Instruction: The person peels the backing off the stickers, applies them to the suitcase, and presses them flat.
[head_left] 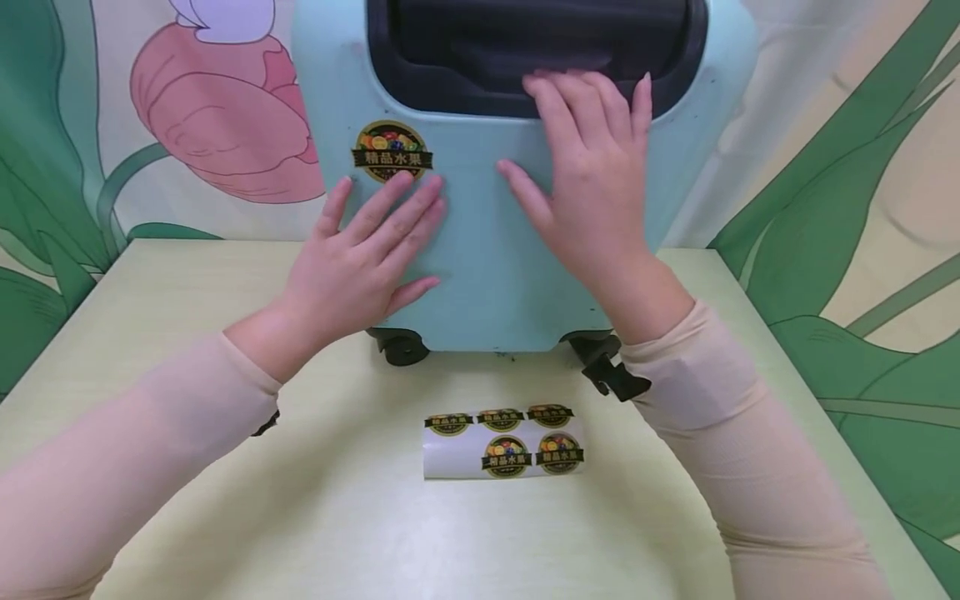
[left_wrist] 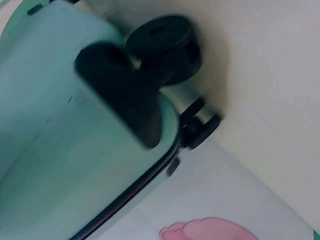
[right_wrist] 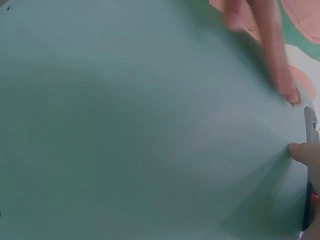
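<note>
A light blue suitcase [head_left: 487,250] stands upright on its wheels, its front panel facing me in the head view. On the panel's upper left is a round black-and-gold fruit sticker [head_left: 392,150]. My left hand [head_left: 360,258] lies against the panel with straight fingers, fingertips at the sticker's lower edge. To the right, my right hand [head_left: 592,167] rests flat on the panel, its fingers reaching over the lower rim of the black recess [head_left: 465,79]. Neither hand grips anything. The left wrist view shows the suitcase's black wheel [left_wrist: 165,47] and lower corner.
A white sticker sheet [head_left: 453,458] with several matching fruit stickers lies on the pale table [head_left: 360,517] in front of the suitcase. Near its right wheel, a black strap with a buckle [head_left: 618,379] shows by the right sleeve. Behind hangs a cloth with a plant print [head_left: 847,250].
</note>
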